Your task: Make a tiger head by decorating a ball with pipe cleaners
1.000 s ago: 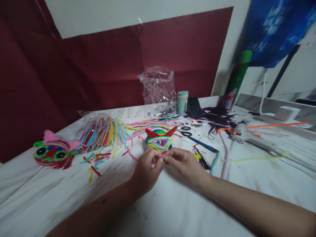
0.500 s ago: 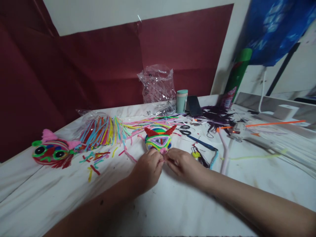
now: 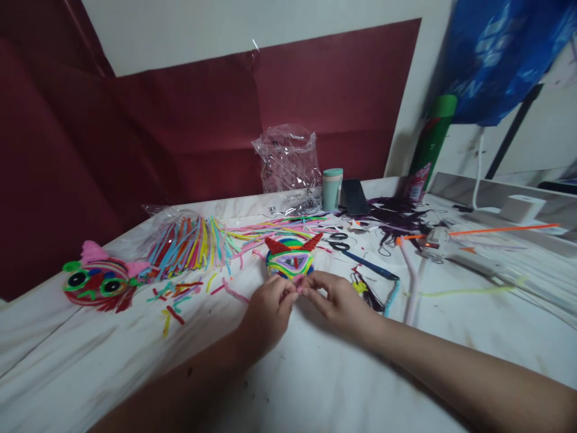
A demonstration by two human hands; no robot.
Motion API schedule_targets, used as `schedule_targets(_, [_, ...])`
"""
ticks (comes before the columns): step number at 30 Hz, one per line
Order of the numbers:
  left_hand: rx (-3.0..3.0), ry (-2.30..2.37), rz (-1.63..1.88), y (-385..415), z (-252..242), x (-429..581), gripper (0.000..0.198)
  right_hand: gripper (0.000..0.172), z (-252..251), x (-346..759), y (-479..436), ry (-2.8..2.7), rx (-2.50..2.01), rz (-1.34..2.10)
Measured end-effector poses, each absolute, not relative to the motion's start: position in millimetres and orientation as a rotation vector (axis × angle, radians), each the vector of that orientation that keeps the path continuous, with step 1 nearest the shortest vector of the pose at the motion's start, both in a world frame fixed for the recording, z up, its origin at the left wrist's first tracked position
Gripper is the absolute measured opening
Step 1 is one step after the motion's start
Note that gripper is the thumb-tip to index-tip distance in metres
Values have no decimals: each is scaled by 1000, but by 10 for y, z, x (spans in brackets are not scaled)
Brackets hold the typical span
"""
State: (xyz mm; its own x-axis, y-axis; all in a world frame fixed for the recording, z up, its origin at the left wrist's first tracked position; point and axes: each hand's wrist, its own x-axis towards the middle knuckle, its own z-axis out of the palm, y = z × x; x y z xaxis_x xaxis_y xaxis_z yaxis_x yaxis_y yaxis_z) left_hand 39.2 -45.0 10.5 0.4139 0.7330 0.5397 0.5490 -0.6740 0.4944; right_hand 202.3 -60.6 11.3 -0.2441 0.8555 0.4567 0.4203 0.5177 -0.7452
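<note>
surface: white table (image 3: pixel 315 373) | on it: pipe-cleaner bundle (image 3: pixel 189 240), red face (image 3: pixel 97 282), horned face (image 3: pixel 291 257), scissors (image 3: pixel 338 240), cup (image 3: pixel 332 188), phone (image 3: pixel 354 196)

The horned mask (image 3: pixel 291 260) has red horns over bands of green, blue, yellow and lilac. The pipe-cleaner piece (image 3: pixel 296 291) at its near edge is pink. Left of the mask, the bundle of pipe cleaners (image 3: pixel 189 243) mixes pink, yellow, blue, orange and green; farther left, the second mask (image 3: pixel 99 282) is red with pink ears and green-ringed black eyes. Behind the mask stand a teal cup (image 3: pixel 332 189) and a black phone (image 3: pixel 354 196). The table (image 3: pixel 315 373) is white, streaked grey.
</note>
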Motion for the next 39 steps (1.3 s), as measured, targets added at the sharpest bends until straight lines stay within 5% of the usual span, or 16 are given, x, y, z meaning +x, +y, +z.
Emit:
schedule_targets(8, [2734, 1017, 942, -445, 18, 371, 18, 17, 26, 2061, -614, -2214, -1097, 252])
schedule_targets(13, [2526, 997, 1100, -470, 141, 383, 16, 15, 76, 2046, -594, -1898, -1040, 791])
schedule_targets(19, [2122, 1085, 1234, -483, 231, 399, 10, 36, 89, 1964, -582, -1422, -906, 1237])
schedule_targets(28, [2271, 1122, 1137, -499, 186, 405, 12, 27, 80, 1963, -616, -1585, -965, 999])
schedule_targets(36, [2708, 996, 927, -468, 60, 359, 18, 17, 109, 2089, -612, -2209, -997, 412])
schedule_targets(39, [2639, 992, 944, -486, 95, 372, 16, 17, 100, 2089, -601, -2150, -1038, 498])
